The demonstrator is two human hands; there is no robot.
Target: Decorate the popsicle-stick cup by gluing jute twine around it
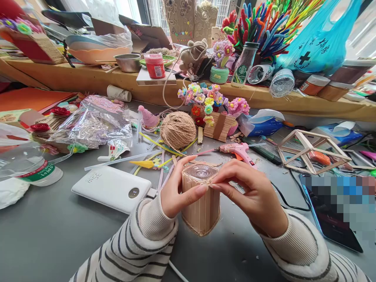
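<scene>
Craft-strewn grey tabletop [58, 243] below a window ledge [147, 92]; left hand [179, 192] grips a stick-clad container [201, 211], right hand [249, 192] pinches its rim [195, 182].

Left of and nearer than the round ball of brown twine [178, 130], the white rectangular power bank [110, 188] bears grey print that looks like "35W"; the figure on its dark round display [133, 193] is too small to read surely. Beyond the twine to the right, the clear glass bottle with a dark cap [244, 64] carries a green-and-white round Starbucks emblem. Farther right, the translucent blue plastic bag [317, 43] shows a black cross and black Chinese characters, broken by folds. Beyond the twine to the left, the pinkish-red plastic tub [154, 65] wears a white barcode label, its fine print illegible.
</scene>
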